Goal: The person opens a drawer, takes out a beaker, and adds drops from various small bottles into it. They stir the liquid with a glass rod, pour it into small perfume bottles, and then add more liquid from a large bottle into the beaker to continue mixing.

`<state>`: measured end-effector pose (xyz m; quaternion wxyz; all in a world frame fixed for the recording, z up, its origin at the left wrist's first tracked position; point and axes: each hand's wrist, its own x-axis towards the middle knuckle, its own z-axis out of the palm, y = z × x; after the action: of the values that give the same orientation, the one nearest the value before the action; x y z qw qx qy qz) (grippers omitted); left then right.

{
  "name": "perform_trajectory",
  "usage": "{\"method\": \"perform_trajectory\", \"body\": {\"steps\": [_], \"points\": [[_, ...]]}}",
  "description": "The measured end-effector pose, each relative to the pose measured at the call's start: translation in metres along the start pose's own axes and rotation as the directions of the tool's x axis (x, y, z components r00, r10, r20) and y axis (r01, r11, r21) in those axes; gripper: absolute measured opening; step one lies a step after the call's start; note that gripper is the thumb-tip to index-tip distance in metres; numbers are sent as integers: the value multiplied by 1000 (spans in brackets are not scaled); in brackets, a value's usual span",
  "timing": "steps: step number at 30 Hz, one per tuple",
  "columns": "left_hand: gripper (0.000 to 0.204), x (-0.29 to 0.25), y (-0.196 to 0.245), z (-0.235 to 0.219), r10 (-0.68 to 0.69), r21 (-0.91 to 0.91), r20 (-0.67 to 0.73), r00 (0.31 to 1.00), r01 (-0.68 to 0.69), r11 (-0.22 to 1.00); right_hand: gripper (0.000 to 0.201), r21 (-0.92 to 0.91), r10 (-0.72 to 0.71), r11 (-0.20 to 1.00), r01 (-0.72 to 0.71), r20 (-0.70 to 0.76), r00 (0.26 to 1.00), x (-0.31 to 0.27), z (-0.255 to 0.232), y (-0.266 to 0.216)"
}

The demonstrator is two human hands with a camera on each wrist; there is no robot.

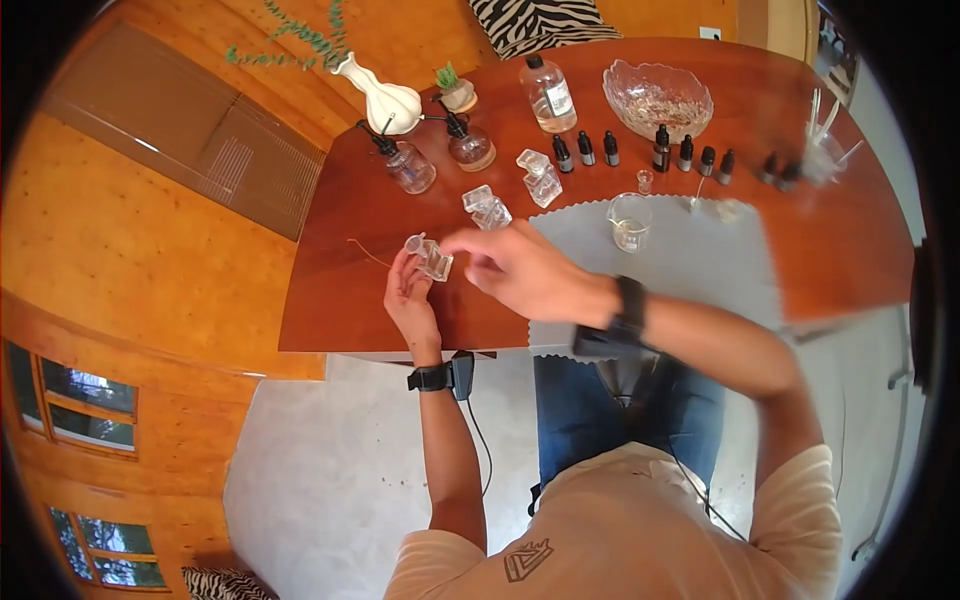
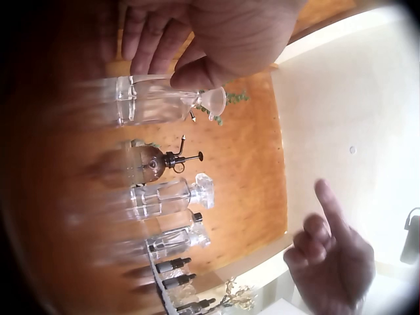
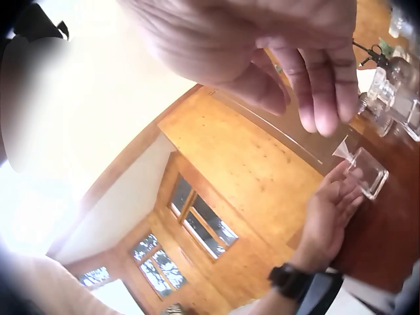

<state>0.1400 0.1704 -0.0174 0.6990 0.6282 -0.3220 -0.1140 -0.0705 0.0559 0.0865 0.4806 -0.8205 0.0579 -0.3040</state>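
A funnel (image 1: pixel 415 243) is sitting in the near-left bottle (image 1: pixel 437 266); two more bottles (image 1: pixel 543 184) are standing behind, rightward. On the worktop (image 1: pixel 330 315), a beaker (image 1: pixel 630 224) is resting on the mat (image 1: pixel 710 260), with droppers (image 1: pixel 662 152) standing behind and a bowl (image 1: pixel 658 98) beyond.

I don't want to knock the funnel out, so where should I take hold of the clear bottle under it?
Probably the lower body of the clear bottle, side-on from the person's left. It stands upright with flat walls, the funnel sits in its mouth, and a capped bottle stands beyond it to the right.
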Motion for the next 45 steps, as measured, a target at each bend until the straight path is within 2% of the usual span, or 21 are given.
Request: {"method": "perform_trajectory", "body": {"steps": [3, 6, 10, 13, 17, 20, 23, 25, 26, 27, 30, 32, 34, 36, 37, 38, 39, 40, 41, 42, 45], "points": [[53, 1, 0, 0, 2, -32, 18, 1000, -2, 999, 31, -135, -65, 990, 50, -109, 992, 49, 40, 35], [54, 1, 0, 0, 15, -1, 46, 999, -15, 1000, 23, -336, -76, 941, 46, -78, 994, 73, 58, 43], [55, 3, -11, -3, 24, 5, 46, 999, -24, 1000, 13, -467, -102, 879, 91, 2, 995, 85, 73, 44], [50, 5, -14, -6, 18, 200, 53, 998, -29, 979, 14, -513, -81, 854, 86, 32, 996, 88, 79, 48], [43, 3, -10, -5, 73, 317, 74, 995, -93, 944, 15, -582, -45, 811, 63, 46, 998, 91, 84, 55], [40, 4, -17, -5, 115, 270, 44, 992, -122, 955, 18, -618, -76, 781, 91, 51, 996, 92, 88, 59], [39, 2, -17, -10, 61, 376, 68, 996, -82, 923, 20, -633, -93, 770, 82, 16, 996, 94, 88, 50], [38, 0, -14, -9, 36, 255, 97, 995, -60, 965, 20, -603, -210, 784, 144, -40, 977, 94, 77, 39], [37, -2, -10, -7, 40, 268, 85, 996, -61, 961, 18, -614, -197, 781, 111, -74, 978, 90, 66, 25], [36, 0, -18, -6, 84, 229, 93, 992, -103, 968, 17, -625, -188, 777, 79, -111, 976, 87, 52, 8], [34, 6, -26, -5, 84, 9, 138, 987, -86, 996, 16, -602, -397, 778, 178, -252, 883, 65, -6, -16], [36, 11, -32, -8, 66, 39, 144, 987, -72, 997, 18, -616, -487, 759, 211, -322, 812, 42, -48, -27], [38, 10, -30, -8, 54, 39, 130, 990, -60, 997, 18, -705, -497, 693, 153, -313, 810, 6, -109, -33], [38, 9, -30, -8, 49, 32, 115, 992, -53, 998, 13, -761, -451, 643, -89, -470, 758, -30, -183, -28], [39, 9, -28, -8, 40, 42, 111, 993, -45, 998, 11, -637, -349, 753, -167, -601, 719, -51, -221, -21], [39, 9, -27, -8, 32, 52, 109, 994, -38, 998, 11, -684, -377, 668, -293, -651, 659, -72, -271, -2], [39, 9, -27, -9, 34, 54, 107, 994, -40, 998, 11, -685, -307, 496, -533, -713, 630, -93, -296, -18], [40, 9, -26, -9, 37, 59, 108, 993, -43, 997, 16, -572, -180, 427, -700, -813, 554, -112, -332, -10], [40, 9, -26, -9, 40, 65, 110, 993, -47, 997, 19, -560, -190, 326, -762, -828, 528, -136, -379, 18], [41, 9, -28, -10, 29, 68, 110, 994, -36, 997, 21, -430, -148, 264, -863, -903, 404, -160, -425, 54], [42, 10, -30, -11, 36, 64, 115, 993, -44, 997, 28, -384, -1, 253, -888, -918, 396, -193, -476, 85]]}}
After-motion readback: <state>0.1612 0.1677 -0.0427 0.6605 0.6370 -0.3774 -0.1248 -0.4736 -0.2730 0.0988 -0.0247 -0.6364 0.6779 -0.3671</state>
